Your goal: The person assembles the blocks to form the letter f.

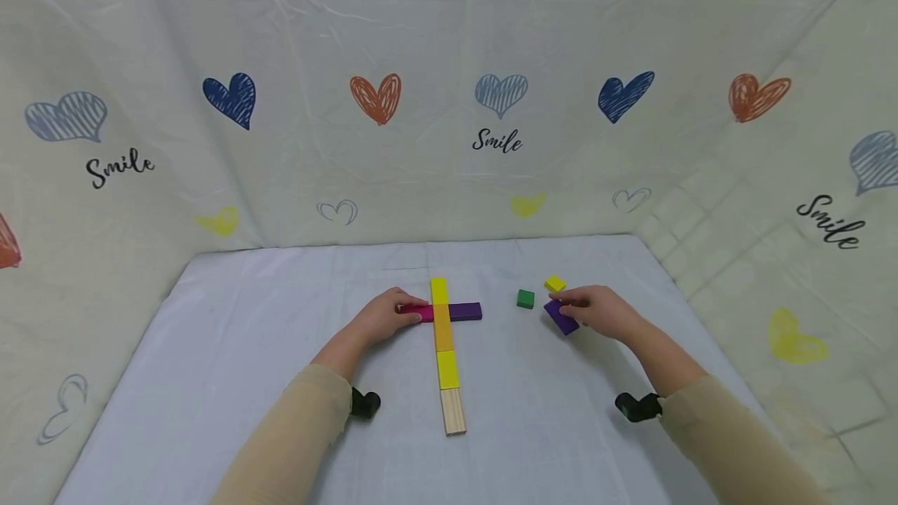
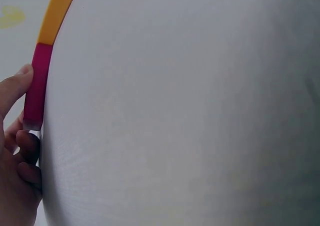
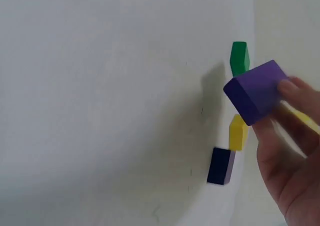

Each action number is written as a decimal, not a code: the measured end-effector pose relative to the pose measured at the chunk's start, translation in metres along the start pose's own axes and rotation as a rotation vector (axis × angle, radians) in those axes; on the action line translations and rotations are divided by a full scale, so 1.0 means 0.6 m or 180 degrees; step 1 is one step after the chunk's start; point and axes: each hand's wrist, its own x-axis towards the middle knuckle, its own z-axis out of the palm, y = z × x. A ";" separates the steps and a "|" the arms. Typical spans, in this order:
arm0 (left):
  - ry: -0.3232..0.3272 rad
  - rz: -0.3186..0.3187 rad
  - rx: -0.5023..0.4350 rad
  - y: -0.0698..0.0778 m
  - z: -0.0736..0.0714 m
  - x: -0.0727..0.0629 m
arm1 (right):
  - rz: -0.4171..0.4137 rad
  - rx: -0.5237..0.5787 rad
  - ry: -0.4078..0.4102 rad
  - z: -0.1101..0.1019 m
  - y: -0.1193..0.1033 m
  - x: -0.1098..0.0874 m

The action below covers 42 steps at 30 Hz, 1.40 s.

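Sleeves [image 1: 289,431] slant inward; left hand [image 1: 381,316] holds magenta block [image 2: 38,88], right hand [image 1: 605,310] purple block [image 3: 256,91].

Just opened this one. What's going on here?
A person is handling coloured blocks on a white surface. Their left hand grips a pink block, which forms the left arm of a cross-shaped layout; a flat purple block forms its right arm. Their right hand holds another purple block, raised off the surface and apart from the layout. A green block and a loose yellow block lie near that hand.
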 end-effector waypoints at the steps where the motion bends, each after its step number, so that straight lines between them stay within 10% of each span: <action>1: 0.0005 0.0015 -0.0008 0.000 0.000 0.000 | -0.0008 0.0026 0.0038 0.002 -0.004 0.005; 42: -0.0053 0.0003 0.0067 -0.004 -0.002 0.006 | 0.0049 0.1782 0.0446 0.131 -0.193 0.239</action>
